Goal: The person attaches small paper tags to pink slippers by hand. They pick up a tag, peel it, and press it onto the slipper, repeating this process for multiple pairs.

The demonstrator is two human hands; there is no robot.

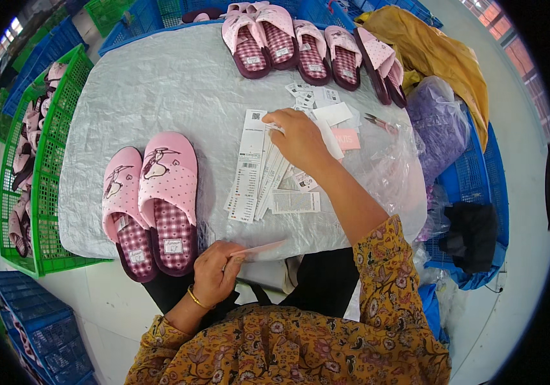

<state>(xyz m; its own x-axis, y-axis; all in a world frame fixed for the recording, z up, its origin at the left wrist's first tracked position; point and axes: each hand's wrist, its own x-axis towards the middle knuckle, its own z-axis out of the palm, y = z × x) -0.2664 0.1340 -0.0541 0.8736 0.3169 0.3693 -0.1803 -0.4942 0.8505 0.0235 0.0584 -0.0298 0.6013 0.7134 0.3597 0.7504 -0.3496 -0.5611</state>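
Near the table's front edge, my left hand (217, 273) pinches a thin pink card (263, 247) between thumb and fingers. My right hand (299, 139) reaches over a fan of long white printed label strips (249, 173), fingertips at their upper end; whether it grips one is hidden. A pair of pink slippers (153, 199) with dark plum soles and checked insoles lies left of the strips, toes away from me. Under my right wrist are a small white tag (304, 182) and a short printed label (296, 202).
More pink slippers (313, 54) line the table's far edge. Small stickers (307, 95), a pink card (346, 139) and snips (380, 123) lie right of the strips. Clear plastic bags (393, 170) cover the right edge. A green crate of slippers (47, 167) stands left, blue crates (496, 186) right.
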